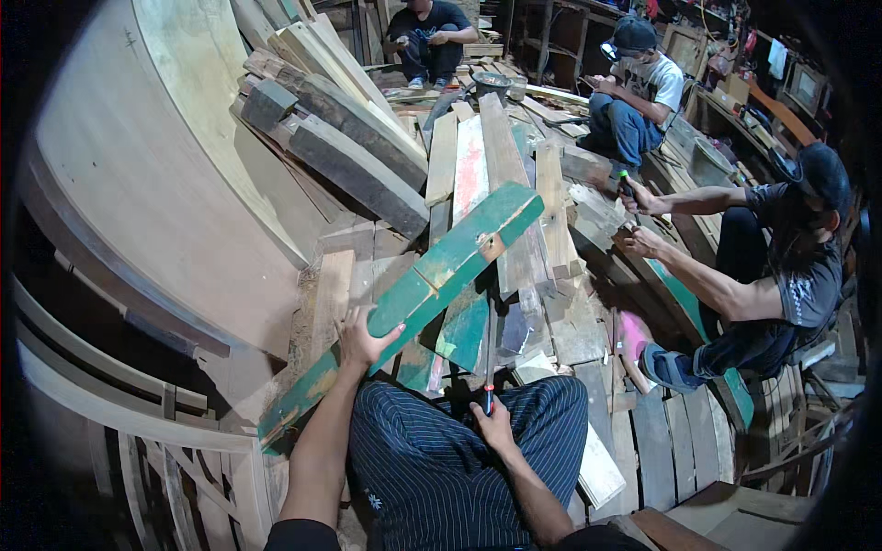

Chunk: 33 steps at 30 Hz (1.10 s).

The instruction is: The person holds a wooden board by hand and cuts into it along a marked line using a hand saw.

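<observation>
My left hand grips a long, worn green plank that slants up from the lower left to the middle, with chipped paint and bare patches. My right hand is closed on the red-and-black handle of a tool between my knees, its long metal shaft pointing away from me. Beyond the green plank, loose boards lie side by side, one with pinkish-red paint.
Curved plywood panels and wooden frames stand at left, beside heavy beams. A co-worker at right handles wood with a green-tipped tool; two more people sit farther back. A cluttered bench lines the back right.
</observation>
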Tool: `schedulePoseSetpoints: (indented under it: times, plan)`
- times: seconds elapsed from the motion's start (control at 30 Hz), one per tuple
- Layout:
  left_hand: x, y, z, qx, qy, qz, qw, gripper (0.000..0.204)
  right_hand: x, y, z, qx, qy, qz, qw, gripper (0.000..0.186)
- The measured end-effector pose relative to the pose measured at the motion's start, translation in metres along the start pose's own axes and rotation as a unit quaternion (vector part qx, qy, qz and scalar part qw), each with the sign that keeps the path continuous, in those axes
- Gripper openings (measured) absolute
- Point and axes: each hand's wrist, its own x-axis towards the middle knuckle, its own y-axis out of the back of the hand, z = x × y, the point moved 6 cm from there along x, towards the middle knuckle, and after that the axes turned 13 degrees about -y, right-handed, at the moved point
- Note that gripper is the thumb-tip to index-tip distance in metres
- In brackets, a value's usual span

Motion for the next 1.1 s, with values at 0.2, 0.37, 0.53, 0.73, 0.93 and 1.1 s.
schedulePoseSetpoints:
  times: [0.2,0.37,0.53,0.73,0.93,1.1]
  plan:
    - [-0.005,-0.002,-0.002,0.038,-0.015,-0.001,0.999,0.062,-0.006,0.002,-0.003,-0.004,-0.017,-0.002,1.0,0.03]
    - [-0.009,-0.001,-0.005,-0.004,0.017,-0.005,1.0,0.062,-0.006,0.002,-0.008,0.003,-0.003,0.0,1.0,0.03]
    - [0.002,0.004,-0.002,0.0,-0.005,0.007,1.0,0.064,0.003,-0.001,-0.008,-0.001,0.012,-0.006,1.0,0.029]
    - [0.002,0.002,-0.003,0.017,0.036,-0.022,0.999,0.069,0.001,-0.002,-0.001,0.036,-0.048,-0.037,0.998,0.026]
    - [-0.004,0.002,0.002,0.038,0.006,-0.008,0.999,0.068,0.003,0.0,0.014,0.02,-0.056,-0.036,0.998,0.028]
    - [0.0,-0.005,0.001,0.023,0.0,0.003,1.0,0.07,0.0,0.013,0.006,0.028,-0.057,-0.007,0.998,0.028]
